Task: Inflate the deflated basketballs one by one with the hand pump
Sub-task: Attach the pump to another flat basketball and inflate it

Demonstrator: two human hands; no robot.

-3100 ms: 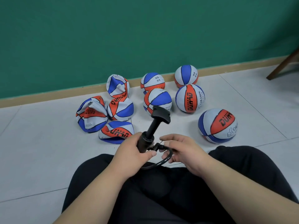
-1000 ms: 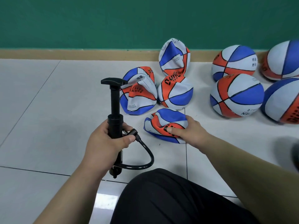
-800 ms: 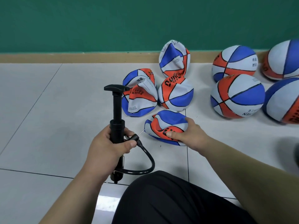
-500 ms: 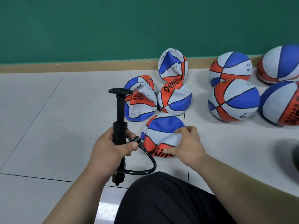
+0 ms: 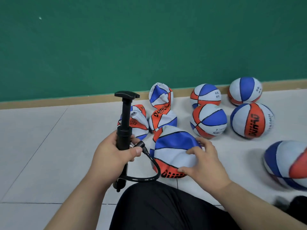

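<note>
My left hand [image 5: 113,153] grips the barrel of the black hand pump [image 5: 123,133], which stands upright with its T-handle raised. Its hose [image 5: 149,170] loops below, and the needle tip [image 5: 147,139] points toward a deflated blue, white and orange basketball [image 5: 172,150]. My right hand [image 5: 204,161] holds that ball by its right side, fingers on top and thumb at the lower edge, just in front of my knee. Three more deflated balls [image 5: 162,119] lie behind it.
Several inflated balls [image 5: 208,121] sit to the right near the green wall and wooden skirting [image 5: 49,103]; one ball [image 5: 287,165] lies close at the far right. My black trouser leg [image 5: 166,208] fills the bottom. White floor tiles [image 5: 41,146] spread to the left.
My right hand took a deflated ball from the floor, turned it over and pulled it toward me, next to the pump needle. My left hand kept its grip on the pump.
</note>
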